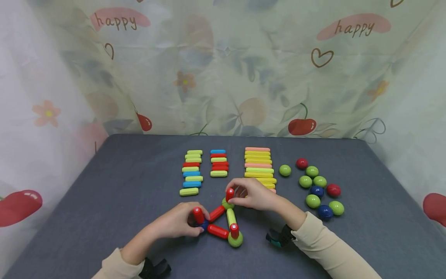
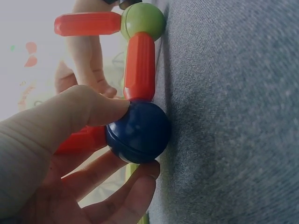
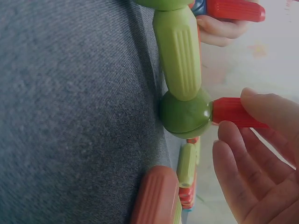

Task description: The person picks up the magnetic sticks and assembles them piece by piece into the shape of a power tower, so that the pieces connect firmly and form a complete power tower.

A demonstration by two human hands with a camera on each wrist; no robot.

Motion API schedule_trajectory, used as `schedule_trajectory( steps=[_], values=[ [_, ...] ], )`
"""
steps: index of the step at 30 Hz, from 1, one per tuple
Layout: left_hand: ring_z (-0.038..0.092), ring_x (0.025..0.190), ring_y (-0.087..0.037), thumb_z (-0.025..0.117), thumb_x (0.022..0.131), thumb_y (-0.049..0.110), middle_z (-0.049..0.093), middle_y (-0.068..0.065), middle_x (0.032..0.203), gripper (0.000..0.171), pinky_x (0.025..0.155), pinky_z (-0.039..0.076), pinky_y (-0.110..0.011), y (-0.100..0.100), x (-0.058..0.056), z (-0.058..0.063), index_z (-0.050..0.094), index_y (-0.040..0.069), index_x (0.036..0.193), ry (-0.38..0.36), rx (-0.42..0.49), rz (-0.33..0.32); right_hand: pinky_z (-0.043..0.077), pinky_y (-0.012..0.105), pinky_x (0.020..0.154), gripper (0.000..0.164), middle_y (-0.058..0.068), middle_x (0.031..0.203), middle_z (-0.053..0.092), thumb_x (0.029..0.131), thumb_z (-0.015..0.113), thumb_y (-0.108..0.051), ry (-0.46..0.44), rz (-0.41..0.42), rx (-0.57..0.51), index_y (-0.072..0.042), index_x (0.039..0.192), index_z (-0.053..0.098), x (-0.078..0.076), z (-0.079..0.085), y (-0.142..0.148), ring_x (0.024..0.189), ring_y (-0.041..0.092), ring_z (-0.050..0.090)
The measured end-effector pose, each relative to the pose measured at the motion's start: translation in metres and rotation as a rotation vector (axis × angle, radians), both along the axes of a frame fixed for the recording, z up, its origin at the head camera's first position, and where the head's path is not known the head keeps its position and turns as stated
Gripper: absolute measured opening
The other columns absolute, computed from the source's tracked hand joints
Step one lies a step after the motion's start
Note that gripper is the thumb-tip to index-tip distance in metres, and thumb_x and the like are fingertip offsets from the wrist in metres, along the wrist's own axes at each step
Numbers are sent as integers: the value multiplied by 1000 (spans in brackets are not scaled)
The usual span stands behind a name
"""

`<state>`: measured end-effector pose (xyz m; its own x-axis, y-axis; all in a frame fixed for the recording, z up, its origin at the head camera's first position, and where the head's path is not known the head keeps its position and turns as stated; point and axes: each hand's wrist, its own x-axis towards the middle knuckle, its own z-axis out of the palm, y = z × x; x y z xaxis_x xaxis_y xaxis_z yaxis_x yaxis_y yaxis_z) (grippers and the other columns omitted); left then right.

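A triangle of magnetic sticks and balls lies on the table in the head view. Its corners are a blue ball [image 2: 142,133], a back green ball [image 3: 184,114] and a front green ball [image 1: 235,241]. Two red sticks and one light green stick [image 1: 231,217] join them. From each ball a red stick stands upright. My left hand [image 1: 175,220] pinches the blue ball between thumb and fingertips, around its upright stick [image 1: 198,215]. Thumb and fingers of my right hand [image 1: 257,195] hold the upright red stick [image 3: 231,112], whose lower end meets the back green ball.
Behind the triangle lie two columns of short sticks [image 1: 191,179] [image 1: 218,166] and a column of longer yellow, pink and green sticks [image 1: 258,169]. Loose green, red and blue balls [image 1: 317,191] sit at the right. A patterned curtain [image 1: 226,77] hangs behind the dark table [image 1: 115,193].
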<state>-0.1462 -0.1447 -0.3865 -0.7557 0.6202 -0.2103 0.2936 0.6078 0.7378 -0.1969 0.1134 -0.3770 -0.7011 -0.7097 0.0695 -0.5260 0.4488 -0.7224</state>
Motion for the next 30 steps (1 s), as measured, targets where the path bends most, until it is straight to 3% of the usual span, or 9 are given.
schedule_trajectory(
  steps=[30],
  values=[
    [52, 88, -13, 70, 81, 17, 59, 3, 100, 25, 72, 47, -22, 5, 2, -1, 63, 15, 106, -2, -15, -2, 53, 20, 76, 25, 2, 96, 65, 84, 69, -15, 16, 9, 23, -8, 107, 60, 2, -3, -1, 81, 8, 61]
  ],
)
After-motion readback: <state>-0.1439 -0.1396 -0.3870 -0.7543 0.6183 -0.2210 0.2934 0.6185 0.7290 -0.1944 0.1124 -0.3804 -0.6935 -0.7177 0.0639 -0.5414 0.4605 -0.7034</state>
